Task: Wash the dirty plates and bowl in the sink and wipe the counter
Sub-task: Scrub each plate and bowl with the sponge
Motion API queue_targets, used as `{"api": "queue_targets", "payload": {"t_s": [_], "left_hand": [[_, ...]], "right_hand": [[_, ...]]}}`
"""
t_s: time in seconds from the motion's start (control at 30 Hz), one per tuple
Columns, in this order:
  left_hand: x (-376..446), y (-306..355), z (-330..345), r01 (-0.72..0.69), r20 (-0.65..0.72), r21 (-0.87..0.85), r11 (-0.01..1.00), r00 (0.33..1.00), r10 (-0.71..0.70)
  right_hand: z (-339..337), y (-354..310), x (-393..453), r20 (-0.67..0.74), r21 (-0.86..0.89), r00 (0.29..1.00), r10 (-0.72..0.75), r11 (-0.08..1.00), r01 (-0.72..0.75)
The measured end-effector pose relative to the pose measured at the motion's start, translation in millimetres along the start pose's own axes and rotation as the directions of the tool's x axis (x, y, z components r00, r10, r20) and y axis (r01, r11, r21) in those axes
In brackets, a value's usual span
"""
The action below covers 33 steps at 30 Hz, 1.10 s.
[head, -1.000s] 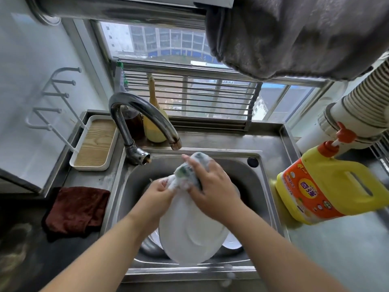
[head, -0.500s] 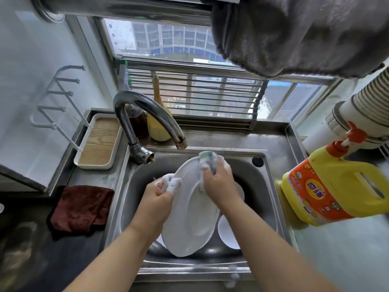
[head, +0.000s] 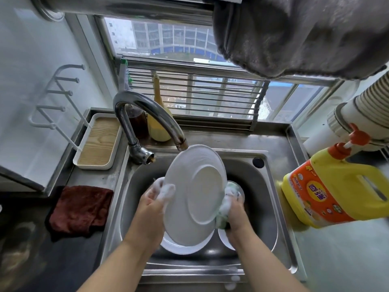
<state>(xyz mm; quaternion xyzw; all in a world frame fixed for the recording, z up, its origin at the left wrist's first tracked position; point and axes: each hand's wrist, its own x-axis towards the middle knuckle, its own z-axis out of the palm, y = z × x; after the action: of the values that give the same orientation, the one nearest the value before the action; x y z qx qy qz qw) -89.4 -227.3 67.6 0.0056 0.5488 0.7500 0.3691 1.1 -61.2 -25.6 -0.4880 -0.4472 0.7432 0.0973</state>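
Note:
I hold a white plate (head: 195, 192) on edge over the steel sink (head: 263, 199), its underside with the foot ring facing me. My soapy left hand (head: 155, 203) grips the plate's left rim. At the plate's right edge, my right hand (head: 235, 213) holds a foamy green and white sponge (head: 224, 216), most of which the plate hides. Another white plate (head: 181, 247) lies in the basin below, and a white bowl (head: 226, 239) shows partly under my right wrist.
The curved faucet (head: 147, 114) ends just above the plate's top rim. A dark red cloth (head: 80, 209) lies on the counter to the left, behind it a white tray (head: 97, 142) with a wooden inset. A yellow detergent jug (head: 334, 188) stands at the right.
The plate has turned over, so its underside now faces me, and it stands higher under the faucet. My right hand with the sponge dropped from the plate's top to its lower right edge.

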Motion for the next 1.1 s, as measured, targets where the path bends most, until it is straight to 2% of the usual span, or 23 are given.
{"api": "queue_targets", "payload": {"t_s": [0.07, 0.13, 0.2, 0.27, 0.33, 0.43, 0.47, 0.5, 0.57, 0.6, 0.63, 0.7, 0.73, 0.77, 0.83, 0.87, 0.9, 0.93, 1.0, 1.03, 1.07, 1.1], "left_hand": [[1, 6, -14, 0.103, 0.127, 0.094, 0.99, 0.985, -0.115], [8, 15, -19, 0.181, 0.19, 0.218, 0.959, 0.956, -0.223], [20, 23, -12, 0.187, 0.175, 0.291, 0.938, 0.954, -0.245], [30, 27, 1, 0.135, 0.166, 0.302, 0.944, 0.967, -0.191], [34, 26, 13, 0.075, 0.189, 0.278, 0.958, 0.973, -0.131], [27, 18, 21, -0.002, 0.185, 0.199, 0.98, 0.982, -0.035], [24, 15, 21, -0.023, 0.165, 0.17, 0.985, 0.986, -0.006], [21, 13, 21, -0.035, 0.146, 0.156, 0.987, 0.989, 0.012], [17, 8, 20, -0.05, 0.102, 0.189, 0.981, 0.994, 0.031], [16, 6, 20, -0.051, 0.085, 0.207, 0.977, 0.996, 0.034], [15, 5, 21, -0.048, 0.071, 0.211, 0.976, 0.997, 0.034], [16, 5, 21, -0.059, 0.054, 0.189, 0.98, 0.997, 0.05], [16, 5, 19, -0.067, 0.046, 0.182, 0.981, 0.997, 0.059], [15, 5, 18, -0.074, 0.042, 0.187, 0.98, 0.997, 0.068], [15, 4, 13, -0.087, 0.04, 0.25, 0.964, 0.996, 0.079], [16, 4, 13, -0.09, 0.042, 0.282, 0.955, 0.996, 0.081], [16, 4, 14, -0.094, 0.048, 0.304, 0.948, 0.995, 0.083], [16, 5, 15, -0.105, 0.053, 0.313, 0.944, 0.994, 0.093], [18, 6, 16, -0.142, 0.053, 0.303, 0.942, 0.99, 0.132], [17, 6, 16, -0.152, 0.049, 0.283, 0.947, 0.988, 0.144], [16, 7, 16, -0.149, 0.045, 0.257, 0.955, 0.989, 0.143], [14, 7, 17, -0.14, 0.04, 0.229, 0.963, 0.99, 0.135]], "right_hand": [[-11, -16, -4, 0.001, -0.096, 0.992, -0.126, 0.987, 0.126], [-23, -45, -8, 0.152, -0.312, 0.958, -0.244, 0.908, 0.28], [-25, -73, -13, 0.325, -0.522, 0.901, -0.288, 0.74, 0.425], [-12, -90, -14, 0.367, -0.669, 0.85, -0.377, 0.529, 0.523], [12, -96, -20, 0.39, -0.724, 0.786, -0.48, 0.367, 0.584], [44, -86, -40, 0.547, -0.715, 0.653, -0.523, 0.112, 0.69], [46, -83, -38, 0.569, -0.696, 0.634, -0.523, 0.103, 0.71], [44, -86, -32, 0.534, -0.689, 0.659, -0.53, 0.18, 0.702], [35, -91, -15, 0.32, -0.691, 0.813, -0.487, 0.467, 0.552], [34, -87, -15, 0.25, -0.694, 0.857, -0.451, 0.534, 0.484], [37, -82, -22, 0.263, -0.712, 0.849, -0.458, 0.503, 0.491], [53, -66, -42, 0.452, -0.704, 0.723, -0.523, 0.289, 0.649], [59, -59, -46, 0.521, -0.662, 0.665, -0.535, 0.238, 0.711], [60, -60, -43, 0.528, -0.65, 0.664, -0.529, 0.251, 0.717], [55, -77, -19, 0.317, -0.664, 0.831, -0.457, 0.519, 0.538], [51, -82, -10, 0.238, -0.657, 0.875, -0.422, 0.593, 0.465], [50, -82, -10, 0.222, -0.661, 0.875, -0.43, 0.593, 0.459], [53, -80, -21, 0.283, -0.677, 0.834, -0.474, 0.517, 0.524], [65, -66, -46, 0.512, -0.644, 0.673, -0.533, 0.28, 0.712], [67, -60, -51, 0.577, -0.621, 0.625, -0.526, 0.214, 0.754], [67, -63, -49, 0.571, -0.624, 0.639, -0.516, 0.233, 0.746], [66, -71, -37, 0.491, -0.632, 0.688, -0.533, 0.325, 0.703]]}}
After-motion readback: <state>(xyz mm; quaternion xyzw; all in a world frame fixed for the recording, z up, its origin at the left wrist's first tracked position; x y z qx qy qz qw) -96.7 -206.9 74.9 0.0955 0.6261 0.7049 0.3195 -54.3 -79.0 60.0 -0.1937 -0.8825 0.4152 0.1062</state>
